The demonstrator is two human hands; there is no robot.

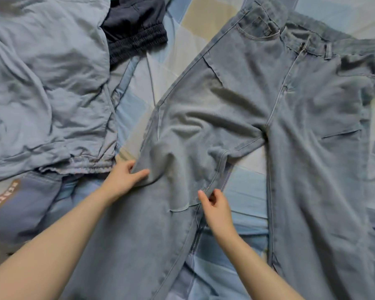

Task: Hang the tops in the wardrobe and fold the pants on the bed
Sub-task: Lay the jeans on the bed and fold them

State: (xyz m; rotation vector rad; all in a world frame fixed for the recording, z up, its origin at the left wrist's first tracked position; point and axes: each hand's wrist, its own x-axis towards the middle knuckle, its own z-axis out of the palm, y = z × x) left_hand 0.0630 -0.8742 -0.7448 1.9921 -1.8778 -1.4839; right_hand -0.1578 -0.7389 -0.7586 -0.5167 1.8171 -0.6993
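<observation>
A pair of light blue jeans (258,118) lies spread on the bed (182,46), waistband toward 1 o'clock and the two legs running down toward 6 and 5 o'clock. The left hand (122,177) pinches a fold of denim at the outer edge of the nearer leg, thumb on top and fingers tucked under the cloth. The right hand (214,206) grasps the inseam of that same leg between thumb and fingertips (the seam lifts slightly there). At 9 to 11 o'clock a crumpled pale blue garment (46,83) with an elastic hem lies just beside the jeans. A dark navy garment (134,29) with a gathered waistband sits at 11 o'clock, partly under the pale one. At 8 o'clock, another blue-grey piece (20,211) carries a brown stripe with white lettering, too blurred to read.
</observation>
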